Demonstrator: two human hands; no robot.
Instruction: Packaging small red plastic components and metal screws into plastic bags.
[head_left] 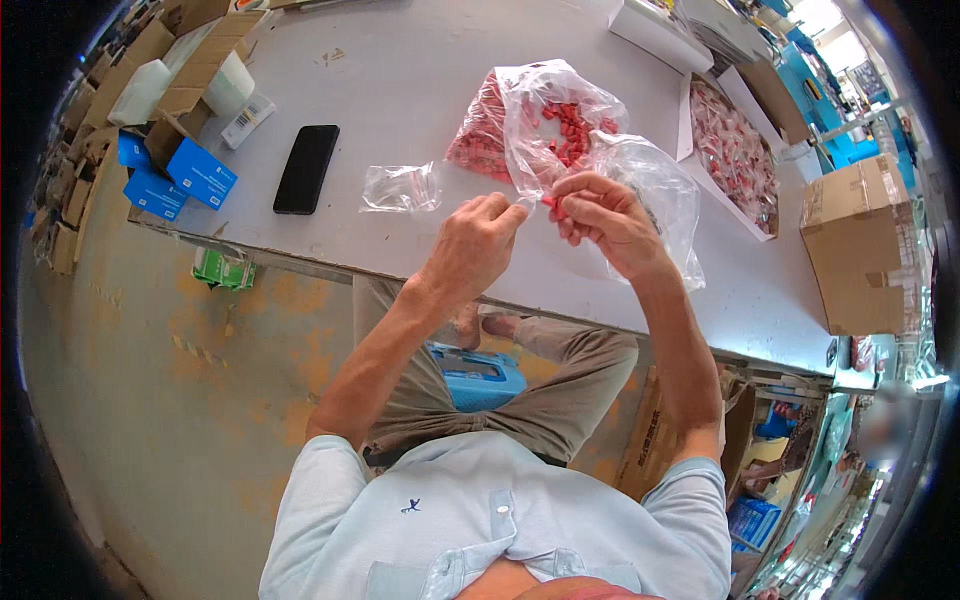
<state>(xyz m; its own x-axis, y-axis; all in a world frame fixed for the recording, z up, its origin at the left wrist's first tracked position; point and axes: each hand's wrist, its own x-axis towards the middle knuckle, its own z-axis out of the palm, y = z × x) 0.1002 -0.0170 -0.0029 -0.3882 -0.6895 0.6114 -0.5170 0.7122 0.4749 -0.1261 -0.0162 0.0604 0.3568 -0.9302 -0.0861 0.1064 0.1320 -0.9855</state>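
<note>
A person's right hand [612, 228] pinches a small red piece [549, 202] between thumb and fingertips above a pale worktable [400, 75]. The left hand [472, 242] faces it, fingers curled closed; clear film [530, 192] shows at their tips, though whether they grip it is too small to tell. Just right of the right fingers, partly behind that hand, lies a clear plastic bag [672, 205]. Directly beyond the fingertips, an open clear bag [523, 88] holds loose red pieces [572, 128], with a packed bag of red pieces [478, 135] touching its left side. Flat clear packets [400, 188] rest near the left fingers, on their left. Farther left lies a black phone [306, 170]. Well to the right of the right fingers, a white box [735, 155] is filled with bagged red items, and a cardboard carton [855, 250] stands past it. Blue packages [203, 172] sit far left of the left fingers.
</note>
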